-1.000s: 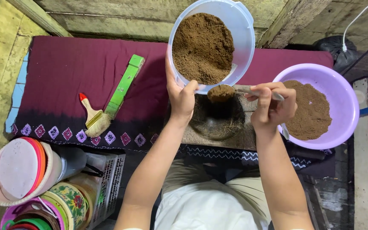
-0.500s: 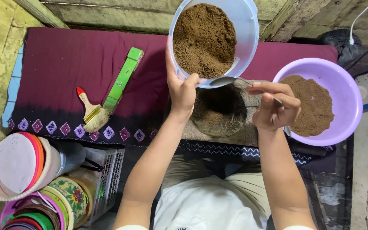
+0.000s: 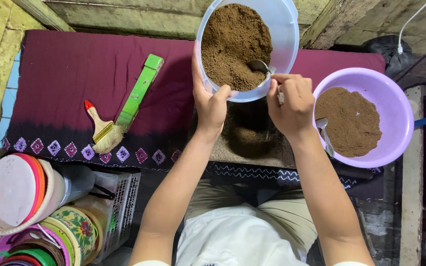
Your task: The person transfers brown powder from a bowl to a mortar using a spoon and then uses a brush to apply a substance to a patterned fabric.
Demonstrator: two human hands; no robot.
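Note:
My left hand [image 3: 213, 101] grips the near rim of a pale blue plastic tub [image 3: 287, 34] tilted toward me and part full of brown powder [image 3: 235, 47]. My right hand [image 3: 292, 103] holds a metal spoon [image 3: 261, 66] whose bowl dips into the powder at the tub's lower edge. Below the tub, between my forearms, sits a dark stone block with a round hollow [image 3: 250, 133] holding some of the powder.
A lilac bowl [image 3: 395, 106] of the same powder, with a second spoon [image 3: 324, 133] in it, stands at the right. A paintbrush [image 3: 102, 130] and a green bar [image 3: 139, 91] lie on the maroon cloth [image 3: 60, 74]. Stacked colourful plates and a basket [image 3: 119, 197] sit lower left.
The spoon, loaded over the hollow a second ago, was emptied and has gone back up into the tub's powder. The tub has shifted slightly in view.

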